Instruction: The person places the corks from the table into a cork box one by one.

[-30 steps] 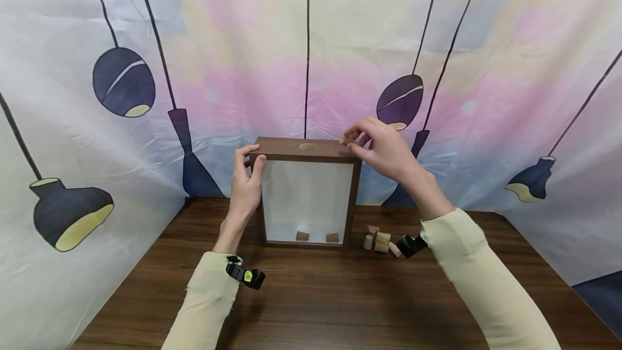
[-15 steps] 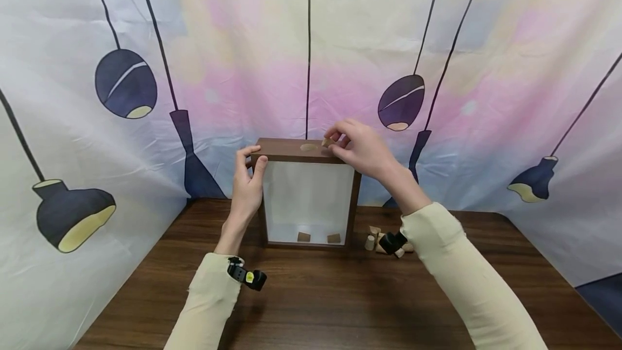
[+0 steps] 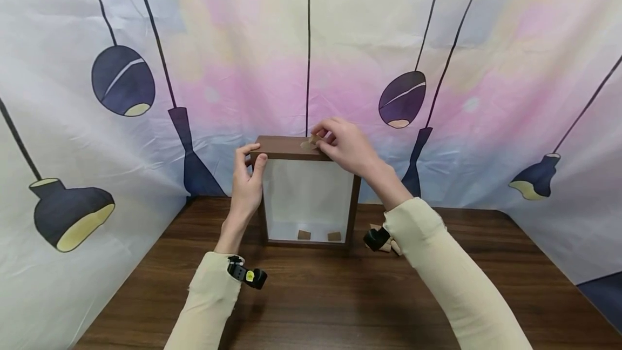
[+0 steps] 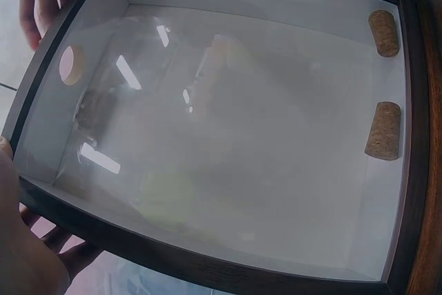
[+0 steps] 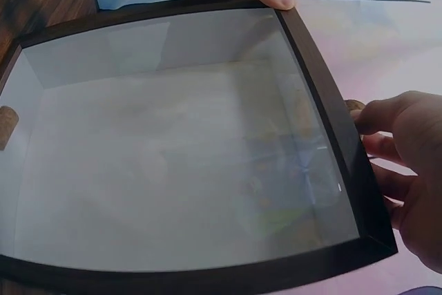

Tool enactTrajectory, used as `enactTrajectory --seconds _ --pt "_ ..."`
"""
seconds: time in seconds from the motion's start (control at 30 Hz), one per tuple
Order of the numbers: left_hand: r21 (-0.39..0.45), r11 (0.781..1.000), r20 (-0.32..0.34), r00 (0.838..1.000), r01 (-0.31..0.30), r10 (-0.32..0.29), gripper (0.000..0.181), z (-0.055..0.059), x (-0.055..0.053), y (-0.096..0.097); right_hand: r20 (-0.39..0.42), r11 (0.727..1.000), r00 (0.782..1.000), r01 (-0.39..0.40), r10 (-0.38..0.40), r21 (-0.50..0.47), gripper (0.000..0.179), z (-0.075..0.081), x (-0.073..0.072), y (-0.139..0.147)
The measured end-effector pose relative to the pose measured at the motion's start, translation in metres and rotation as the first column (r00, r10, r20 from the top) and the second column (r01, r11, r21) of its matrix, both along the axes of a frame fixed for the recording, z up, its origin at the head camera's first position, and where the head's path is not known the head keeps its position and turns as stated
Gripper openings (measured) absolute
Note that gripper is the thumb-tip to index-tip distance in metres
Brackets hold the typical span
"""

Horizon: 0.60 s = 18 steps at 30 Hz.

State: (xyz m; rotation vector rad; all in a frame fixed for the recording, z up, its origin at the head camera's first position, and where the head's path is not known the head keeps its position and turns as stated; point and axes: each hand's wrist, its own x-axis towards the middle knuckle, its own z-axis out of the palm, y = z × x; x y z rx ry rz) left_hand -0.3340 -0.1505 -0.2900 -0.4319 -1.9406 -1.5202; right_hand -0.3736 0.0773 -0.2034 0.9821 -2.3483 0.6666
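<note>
A dark brown shadow box (image 3: 286,148) with a clear front stands upright on the table, a round hole (image 3: 307,145) in its top. At its upper left corner, my left hand (image 3: 247,190) grips the frame, thumb on the front and fingers around the side. My right hand (image 3: 347,145) pinches a cork (image 3: 313,138) at the right edge of the hole; in the right wrist view only a bit of that cork (image 5: 354,105) shows past the fingers. Two corks, a left one (image 3: 304,235) and a right one (image 3: 334,236), lie inside on the box floor.
Several loose corks (image 3: 396,247) lie on the wooden table (image 3: 311,301) right of the box, partly hidden by the right wrist's camera (image 3: 376,239). A printed cloth backdrop (image 3: 243,42) hangs close behind the box and along both sides.
My right hand has carried the cork leftward along the box top, from its right corner to the hole. The left hand keeps its hold on the box.
</note>
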Motion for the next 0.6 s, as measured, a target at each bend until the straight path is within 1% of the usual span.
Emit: enactTrajectory --seconds 0.1,0.27,0.4,0.6 --pt "-0.003 1.0 -0.003 1.0 0.002 -0.002 0.038 0.001 0.0 0.0 -0.001 1.0 1.0 -0.002 0.002 -0.006 0.018 0.0 -0.002 -0.005" --pt "-0.002 1.0 0.001 1.0 0.0 0.0 0.038 0.001 0.0 -0.001 -0.016 1.0 1.0 -0.023 0.023 0.014 0.018 0.0 -0.004 -0.013" --pt "0.002 1.0 0.004 1.0 0.006 -0.006 0.039 0.0 -0.001 -0.002 -0.025 0.999 0.999 -0.019 0.02 0.03 0.018 0.0 -0.003 -0.017" --pt "-0.002 1.0 -0.002 1.0 0.004 -0.004 0.039 0.0 -0.001 -0.003 -0.031 0.999 0.999 -0.02 0.021 0.03 0.014 -0.001 -0.002 -0.021"
